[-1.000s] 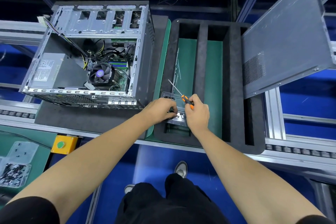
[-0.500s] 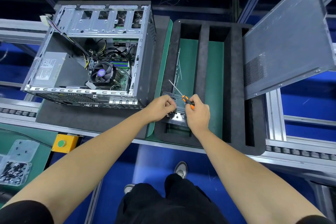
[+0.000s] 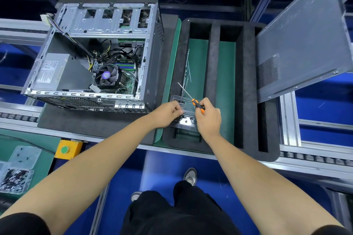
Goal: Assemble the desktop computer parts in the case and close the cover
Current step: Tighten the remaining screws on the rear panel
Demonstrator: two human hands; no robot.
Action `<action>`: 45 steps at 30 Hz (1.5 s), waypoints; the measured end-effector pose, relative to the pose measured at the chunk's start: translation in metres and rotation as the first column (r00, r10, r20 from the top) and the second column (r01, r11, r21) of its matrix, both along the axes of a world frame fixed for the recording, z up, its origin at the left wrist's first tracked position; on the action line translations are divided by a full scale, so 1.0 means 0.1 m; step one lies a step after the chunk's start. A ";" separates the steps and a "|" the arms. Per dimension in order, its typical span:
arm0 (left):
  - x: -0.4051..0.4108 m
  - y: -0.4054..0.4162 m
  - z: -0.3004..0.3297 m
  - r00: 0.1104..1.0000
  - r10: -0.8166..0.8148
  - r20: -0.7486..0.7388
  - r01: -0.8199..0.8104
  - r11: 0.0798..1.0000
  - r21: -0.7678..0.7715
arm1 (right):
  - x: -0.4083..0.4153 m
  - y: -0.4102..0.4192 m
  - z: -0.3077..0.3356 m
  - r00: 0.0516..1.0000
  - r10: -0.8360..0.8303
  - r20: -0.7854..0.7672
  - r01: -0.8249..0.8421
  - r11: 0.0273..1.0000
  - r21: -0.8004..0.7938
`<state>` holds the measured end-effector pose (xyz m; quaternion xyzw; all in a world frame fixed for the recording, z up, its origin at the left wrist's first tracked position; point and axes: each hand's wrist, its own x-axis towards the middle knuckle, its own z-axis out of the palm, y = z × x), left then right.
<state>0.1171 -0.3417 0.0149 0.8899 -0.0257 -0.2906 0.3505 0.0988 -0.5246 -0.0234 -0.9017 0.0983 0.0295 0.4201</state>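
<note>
An open computer case [image 3: 99,59] lies on its side at the left, showing a fan, cables and a power supply. Its grey side cover [image 3: 301,44] leans tilted at the right. My right hand [image 3: 208,118] grips an orange-and-black screwdriver [image 3: 196,104], its shaft pointing up and left. My left hand [image 3: 168,113] has its fingers curled over a clear screw box [image 3: 184,120] in the black foam tray [image 3: 248,89]; whether it pinches a screw is hidden.
A yellow box with a green button [image 3: 65,149] sits at the near left edge. Another clear box of dark screws [image 3: 14,179] rests on the green mat at far left. Conveyor rails run left and right. My legs and shoes are below.
My left hand has pulled slightly back and left from the screw box. My right hand with the screwdriver has barely moved.
</note>
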 end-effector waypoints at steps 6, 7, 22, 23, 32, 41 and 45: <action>0.00 0.00 0.06 0.978 -0.160 0.134 0.149 0.985 0.084 | -0.01 0.00 -0.01 1.000 -0.003 -0.008 0.003 1.000 -0.010; 0.01 0.00 0.04 0.972 -0.172 0.162 0.157 0.982 0.102 | -0.01 0.00 -0.01 1.000 -0.003 -0.006 0.003 1.000 -0.009; 0.02 -0.03 -0.03 0.966 -0.162 0.202 0.129 0.978 0.167 | 0.00 0.00 -0.01 1.000 0.005 -0.003 -0.005 1.000 -0.007; 0.00 -0.03 -0.01 0.976 -0.097 0.195 0.075 0.990 0.117 | 0.00 0.00 -0.01 1.000 0.006 -0.002 -0.006 1.000 0.001; 0.06 -0.08 0.12 0.875 0.357 -0.326 -0.463 0.812 -0.355 | 0.00 -0.01 0.00 1.000 0.009 -0.009 -0.009 1.000 -0.010; 0.15 -0.01 0.10 0.870 -0.478 0.121 0.454 0.872 0.181 | 0.01 -0.01 -0.01 1.000 0.009 0.005 -0.009 1.000 -0.007; 0.16 -0.03 0.07 0.814 -0.566 0.133 0.516 0.808 0.284 | 0.00 -0.01 -0.03 1.000 0.007 0.004 -0.007 1.000 -0.009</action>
